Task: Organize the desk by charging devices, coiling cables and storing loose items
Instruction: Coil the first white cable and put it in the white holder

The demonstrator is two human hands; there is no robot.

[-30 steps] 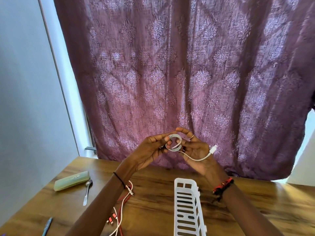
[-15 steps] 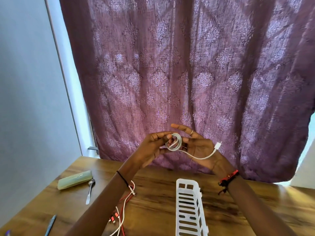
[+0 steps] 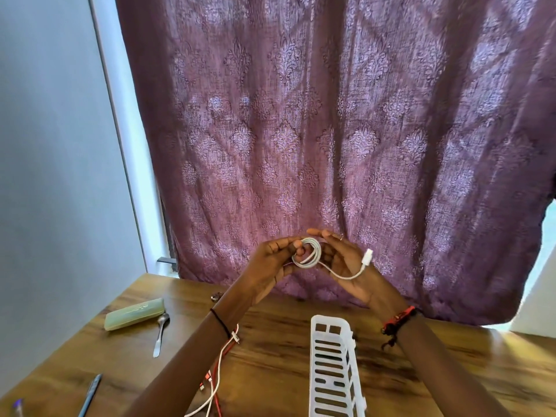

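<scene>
head view has both your hands raised above the far edge of the wooden desk (image 3: 301, 368), in front of the purple curtain (image 3: 331, 130). your left hand (image 3: 270, 266) has its fingers curled in, thumb and forefinger pinching the left side of a small coil of white cable (image 3: 307, 253). your right hand (image 3: 346, 263) is held palm up with fingers loosely spread, their tips touching the coil's right side. a loose tail of the cable runs down from the coil, across your right palm, and curves up to a white plug (image 3: 367, 256) standing free beside that hand. below your hands, a white slotted basket (image 3: 334, 368) sits on the desk, pointing away from you. under your left forearm, red and white cables (image 3: 219, 365) lie tangled on the wood. farther left, a pale green case (image 3: 134, 313) rests near the desk's edge with a spoon (image 3: 160, 334) just beside it. a pen (image 3: 90, 394) lies near the bottom left corner.
</scene>
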